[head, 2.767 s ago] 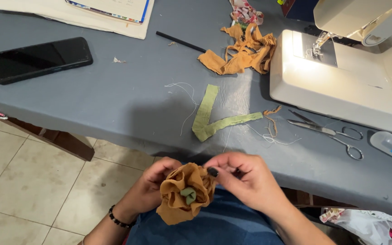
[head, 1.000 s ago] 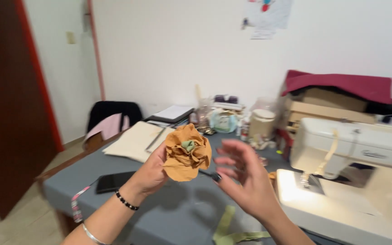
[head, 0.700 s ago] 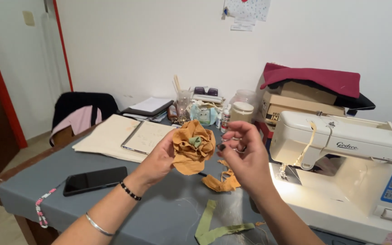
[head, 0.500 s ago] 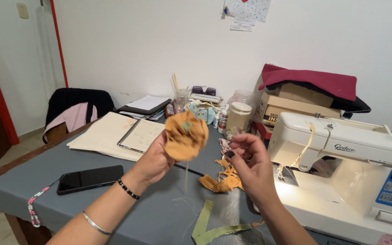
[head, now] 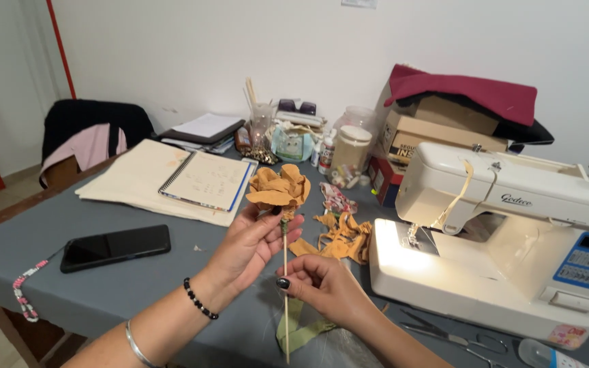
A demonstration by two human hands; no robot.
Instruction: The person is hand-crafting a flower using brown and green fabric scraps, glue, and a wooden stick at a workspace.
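Observation:
An ochre fabric flower point(head: 279, 190) stands upright on a thin wooden stick point(head: 285, 300) above the grey table point(head: 69, 289). My left hand point(head: 253, 244) pinches the stick just under the flower head. Lower down, my right hand point(head: 322, 284) grips the same stick between thumb and fingers. A green fabric strip point(head: 296, 330) lies on the table beneath the stick's lower end.
A white sewing machine point(head: 506, 232) fills the right side, scissors point(head: 444, 335) in front of it. Ochre fabric scraps point(head: 339, 238) lie beside it. A black phone point(head: 115, 247), an open spiral notebook point(head: 204, 180), jars and boxes sit behind. A chair point(head: 90, 136) stands at the far left.
The flower has turned from facing me to standing upright on its stick, and both hands have dropped lower. My right hand has closed on the stick.

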